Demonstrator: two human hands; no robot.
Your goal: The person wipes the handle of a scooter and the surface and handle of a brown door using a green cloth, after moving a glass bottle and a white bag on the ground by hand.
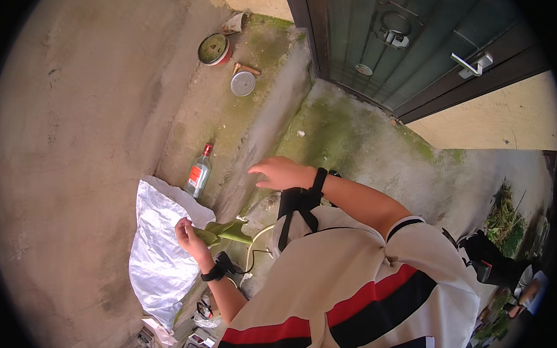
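My right hand (283, 173) hangs above the concrete step edge with its thumb and fingers apart and nothing in them. My left hand (191, 239), fingers curled, is over a crumpled silver foil sheet or bag (159, 243). A limp green piece (227, 230), cloth or leaf, touches or lies right beside its palm; whether the fingers grip it cannot be made out. Beyond the foil lies a clear glass bottle (199, 173) with a red cap and label. Black bands circle both wrists, and the left one carries a small black device (226, 262).
A pale hose (257, 236) curves near my body. Farther off are a round pot (214, 49), a brown pipe piece (248, 69) and a perforated round cover (243, 83). A glazed door (368, 42) with a lever handle (472, 66) stands upper right. Weeds (505, 221) grow at right.
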